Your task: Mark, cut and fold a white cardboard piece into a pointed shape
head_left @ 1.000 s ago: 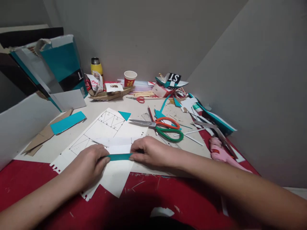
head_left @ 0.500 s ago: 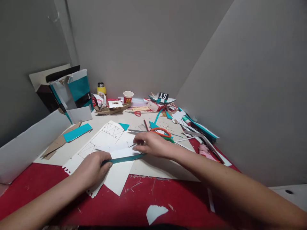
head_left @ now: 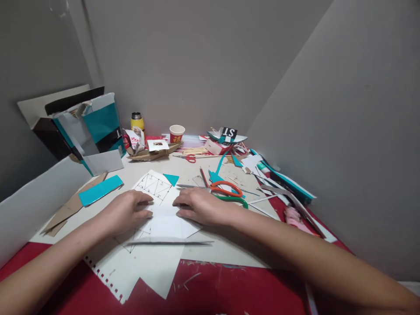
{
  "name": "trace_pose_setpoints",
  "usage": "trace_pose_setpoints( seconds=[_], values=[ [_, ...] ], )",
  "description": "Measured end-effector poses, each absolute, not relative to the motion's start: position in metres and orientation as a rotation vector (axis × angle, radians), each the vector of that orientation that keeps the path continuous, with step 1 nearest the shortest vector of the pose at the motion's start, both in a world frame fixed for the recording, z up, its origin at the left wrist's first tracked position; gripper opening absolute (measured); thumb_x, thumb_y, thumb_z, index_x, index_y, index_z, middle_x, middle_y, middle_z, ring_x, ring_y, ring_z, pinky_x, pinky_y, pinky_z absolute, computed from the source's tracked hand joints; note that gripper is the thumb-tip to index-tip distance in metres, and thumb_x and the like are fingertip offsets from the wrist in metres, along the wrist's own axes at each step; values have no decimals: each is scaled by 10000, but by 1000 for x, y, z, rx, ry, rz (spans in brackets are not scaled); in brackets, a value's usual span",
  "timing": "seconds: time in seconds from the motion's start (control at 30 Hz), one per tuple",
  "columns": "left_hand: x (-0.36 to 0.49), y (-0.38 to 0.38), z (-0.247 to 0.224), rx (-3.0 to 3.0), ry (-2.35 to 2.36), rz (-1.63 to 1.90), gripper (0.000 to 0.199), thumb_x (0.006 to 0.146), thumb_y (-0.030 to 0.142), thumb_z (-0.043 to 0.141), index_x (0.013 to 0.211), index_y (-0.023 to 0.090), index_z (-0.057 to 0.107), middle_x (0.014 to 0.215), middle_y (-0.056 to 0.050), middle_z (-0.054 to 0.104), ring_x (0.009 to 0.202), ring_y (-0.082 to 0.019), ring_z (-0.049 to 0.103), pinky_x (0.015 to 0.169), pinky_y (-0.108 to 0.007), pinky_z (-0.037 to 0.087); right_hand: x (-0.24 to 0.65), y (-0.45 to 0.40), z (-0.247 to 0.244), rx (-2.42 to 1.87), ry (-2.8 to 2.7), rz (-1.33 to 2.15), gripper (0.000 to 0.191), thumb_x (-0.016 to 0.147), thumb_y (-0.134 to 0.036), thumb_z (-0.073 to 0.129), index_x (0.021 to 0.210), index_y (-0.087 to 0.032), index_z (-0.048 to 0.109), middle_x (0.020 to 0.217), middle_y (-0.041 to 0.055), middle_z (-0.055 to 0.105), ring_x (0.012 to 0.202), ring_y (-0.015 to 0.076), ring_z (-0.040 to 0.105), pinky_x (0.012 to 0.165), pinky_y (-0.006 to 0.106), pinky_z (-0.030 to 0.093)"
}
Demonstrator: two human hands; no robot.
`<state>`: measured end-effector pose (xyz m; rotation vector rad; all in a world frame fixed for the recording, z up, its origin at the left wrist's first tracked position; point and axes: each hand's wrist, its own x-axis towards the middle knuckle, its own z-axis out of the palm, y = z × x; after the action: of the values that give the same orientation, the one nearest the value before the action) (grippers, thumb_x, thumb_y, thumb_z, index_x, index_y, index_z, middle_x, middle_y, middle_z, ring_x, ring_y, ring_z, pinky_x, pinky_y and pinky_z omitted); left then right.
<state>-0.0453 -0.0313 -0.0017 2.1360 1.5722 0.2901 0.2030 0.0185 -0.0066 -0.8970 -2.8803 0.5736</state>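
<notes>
A: Where did the white card [head_left: 167, 225] lie?

B: It lay between the left hand [head_left: 126, 212] and the right hand [head_left: 201, 208] and extended from them toward the wearer's side. Its long axis ran crosswise, left to right; along its near edge a narrow flange [head_left: 170, 242] appeared almost edge-on.

A: Which hand was the nearer?

B: Neither, plainly. The left hand flanked the card's far part on the left, the right hand flanked it on the right, and the two faced each other across it.

A: In what state were they?

B: In each, thumb and fingers were slightly curled and parted, with a gap between them; neither showed a closed grip. Whether the fingertips touched the card could not be told.

A: What lay beneath the card?

B: A ruled sheet [head_left: 131, 271], reaching past the card's near and far sides. Below that was a cream board [head_left: 236, 249], and nearer the wearer than the card, red tabletop [head_left: 229, 288] was exposed.

A: And around it?

B: Beyond the card lay a teal triangle [head_left: 171, 179]; beyond and to its right, large scissors [head_left: 214, 189], partly hidden by the right hand; beyond and to its left, a teal panel [head_left: 100, 190].
</notes>
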Motion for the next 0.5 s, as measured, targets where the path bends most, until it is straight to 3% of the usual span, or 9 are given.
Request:
trace_pose_setpoints(
  seconds=[0.23, 0.5],
  values=[
    [-41, -17, -8, 2064, 1397, 173, 192, 818, 247, 536, 948, 233, 678, 938, -2, 720, 834, -201, 635, 709, -301, 460, 201, 22, -13, -902, -2877, 630, 91, 846, -193, 663, 930, -157, 666, 922, 72, 696, 821, 200, 595, 665, 282, 394],
    [-38, -22, -8, 2184, 1310, 145, 131, 834, 178, 460, 736, 229, 530, 699, 24, 575, 648, -161, 515, 575, -277, 361, 198, 13, -15, -843, -2909, 533, 57, 881, -172, 600, 833, -160, 629, 838, 67, 656, 751, 181, 540, 633, 292, 356]
  ],
)
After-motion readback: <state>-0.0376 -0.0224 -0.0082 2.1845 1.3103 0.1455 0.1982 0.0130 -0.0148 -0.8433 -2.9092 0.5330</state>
